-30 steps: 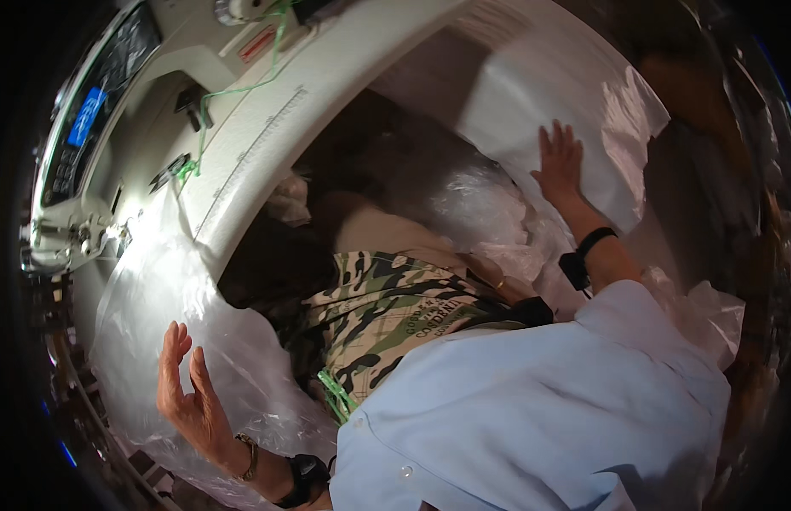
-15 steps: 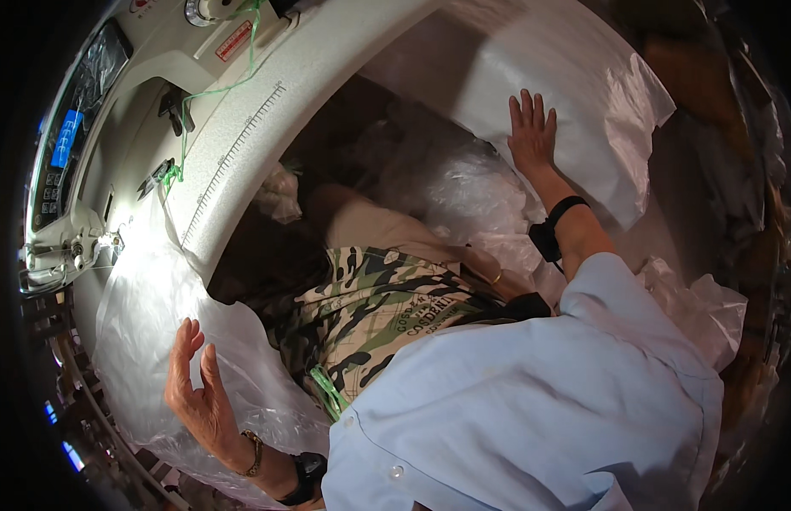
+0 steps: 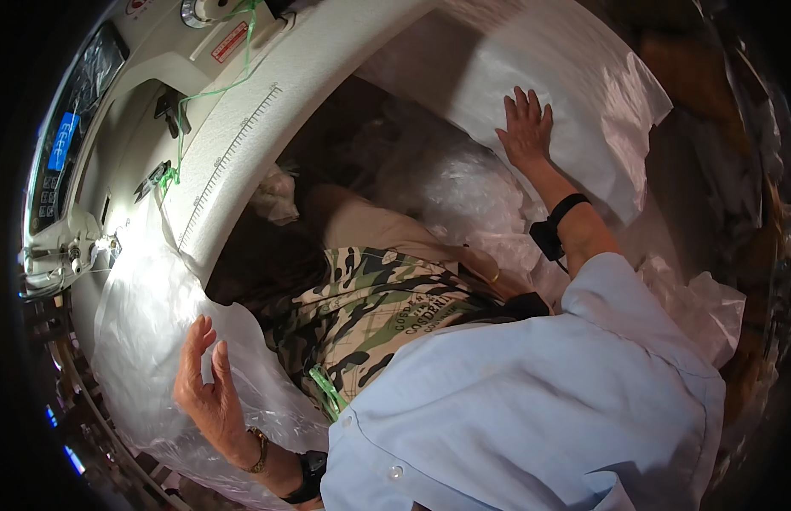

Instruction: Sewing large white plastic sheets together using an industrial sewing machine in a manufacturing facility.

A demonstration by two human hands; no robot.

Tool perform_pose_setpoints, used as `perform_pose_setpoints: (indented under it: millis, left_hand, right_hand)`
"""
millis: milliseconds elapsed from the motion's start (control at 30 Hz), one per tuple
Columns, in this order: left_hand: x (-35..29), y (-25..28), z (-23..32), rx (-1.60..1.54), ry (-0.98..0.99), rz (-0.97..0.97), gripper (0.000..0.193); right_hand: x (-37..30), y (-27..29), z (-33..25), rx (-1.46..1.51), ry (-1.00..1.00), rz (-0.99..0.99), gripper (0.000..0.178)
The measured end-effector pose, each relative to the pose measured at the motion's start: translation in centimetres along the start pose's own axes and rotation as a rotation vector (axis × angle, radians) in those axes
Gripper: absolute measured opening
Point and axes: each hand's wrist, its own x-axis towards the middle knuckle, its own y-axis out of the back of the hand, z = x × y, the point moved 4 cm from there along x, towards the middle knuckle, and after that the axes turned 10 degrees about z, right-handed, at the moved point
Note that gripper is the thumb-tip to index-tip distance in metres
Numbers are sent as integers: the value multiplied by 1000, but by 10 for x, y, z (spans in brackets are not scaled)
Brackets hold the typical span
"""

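From the pale worktop (image 3: 246, 119), the clear plastic film (image 3: 152, 332) trails down toward you behind your left hand (image 3: 209, 400), the nearer one, while the white sheet (image 3: 600, 94) lies under your right hand (image 3: 527, 140). Your left grip is loosely curled, thumb parted from fingers, pinching nothing, film contact unclear; your right is spread, seemingly resting on the sheet.

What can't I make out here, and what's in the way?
In the head view:
Part of the white plastic sheet: hidden by the right hand.
Whether the left hand touches the clear plastic: unclear from above.
Top of the sewing machine: cut off by the upper edge.
Space below the table edge: lost in shadow.
Brownish thing at upper right: too dim and blurred.
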Motion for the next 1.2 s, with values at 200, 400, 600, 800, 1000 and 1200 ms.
perform_pose_setpoints:
  millis: [200,400,600,800,1000,1200]
  left_hand:
    - [-7,5,-5,-6,30,22,34]
    - [-9,4,-6,7,-16,0,35]
    - [-10,1,-6,-56,-38,-2,34]
    - [-15,2,-10,-87,-19,-26,35]
    - [-13,4,-11,-58,-36,-25,35]
    - [-13,2,-7,-52,-84,6,33]
  right_hand:
    - [8,-7,-6,-91,24,37,69]
    - [6,-13,-9,-154,210,235,53]
    - [14,-10,-3,-104,261,267,34]
    - [33,-4,3,94,134,157,23]
    - [72,14,48,559,-395,319,22]
    - [106,34,110,1100,-980,266,27]
